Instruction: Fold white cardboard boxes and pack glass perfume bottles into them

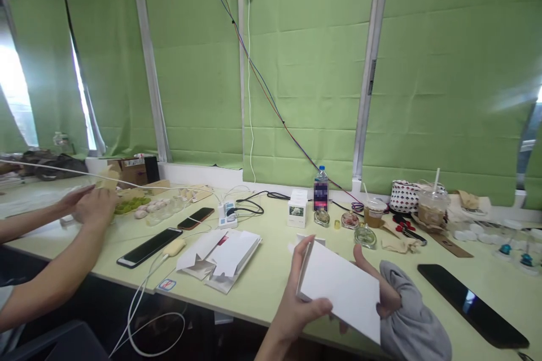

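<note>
A plain white cardboard box (342,287) is held tilted over the front edge of the table. My left hand (296,307) grips its left end, thumb across the near face and fingers along the far edge. At the right end is my right hand (385,290), its thumb raised above the box and its other fingers partly hidden behind it; a grey sleeve (412,316) covers the wrist. Flattened white cartons (222,259) lie to the left. Behind the box stand a small upright white box (297,208) with a picture and a round glass bottle (365,237).
A co-worker's hands (95,203) work at the left near green pieces (131,205). Phones (150,247) and a white cable (139,299) lie on that side. A dark phone (472,304) is at right. Drink cups (432,203) and a water bottle (322,189) stand at the back.
</note>
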Demonstrator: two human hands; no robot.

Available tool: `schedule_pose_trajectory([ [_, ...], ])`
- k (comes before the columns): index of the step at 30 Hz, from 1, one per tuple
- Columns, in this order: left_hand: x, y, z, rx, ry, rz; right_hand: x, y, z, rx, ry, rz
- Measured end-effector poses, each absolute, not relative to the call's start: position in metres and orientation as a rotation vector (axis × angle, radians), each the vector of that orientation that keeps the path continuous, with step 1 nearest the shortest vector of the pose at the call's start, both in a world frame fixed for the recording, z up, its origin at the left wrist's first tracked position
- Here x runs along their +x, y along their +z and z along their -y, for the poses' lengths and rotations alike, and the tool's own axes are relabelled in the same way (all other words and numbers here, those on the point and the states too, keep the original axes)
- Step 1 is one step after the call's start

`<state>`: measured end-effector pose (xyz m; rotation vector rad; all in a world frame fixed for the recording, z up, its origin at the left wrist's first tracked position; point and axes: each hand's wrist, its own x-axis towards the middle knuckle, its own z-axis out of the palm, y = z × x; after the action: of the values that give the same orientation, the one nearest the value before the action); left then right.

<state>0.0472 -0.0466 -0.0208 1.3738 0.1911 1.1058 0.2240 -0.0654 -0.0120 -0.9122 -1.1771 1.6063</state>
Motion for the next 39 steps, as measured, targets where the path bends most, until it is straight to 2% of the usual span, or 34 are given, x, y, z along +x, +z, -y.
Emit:
schedule_pose_trajectory([
  [3, 0.045, -0.016, 0.049, 1.329, 1.354, -0.346, 0.224, -0.004, 0.063, -0.761, 1.729, 1.022],
  [6, 0.041, -0.017, 0.047, 1.409, 1.504, -0.511, 0.219, -0.001, 0.061, -0.632, 1.657, 0.992],
  [18, 0.033, -0.028, 0.038, 2.020, 1.389, -0.716, 0.205, 0.012, 0.076, -0.881, 1.311, 0.993],
  [24, 0.019, -0.026, 0.026, 1.914, 1.643, -0.938, 0.227, 0.011, 0.070, -0.863, 0.992, 0.985],
  [31, 0.019, -0.042, 0.003, 1.967, 1.303, -1.002, 0.248, 0.014, 0.074, -1.046, 0.659, 1.250],
  [35, 0.029, -0.051, -0.006, 1.840, 1.206, -0.895, 0.252, 0.015, 0.077, -1.118, 0.597, 1.407],
  [39, 0.034, -0.051, -0.006, 1.839, 1.118, -0.821, 0.260, 0.017, 0.080, -1.189, 0.343, 1.582],
])
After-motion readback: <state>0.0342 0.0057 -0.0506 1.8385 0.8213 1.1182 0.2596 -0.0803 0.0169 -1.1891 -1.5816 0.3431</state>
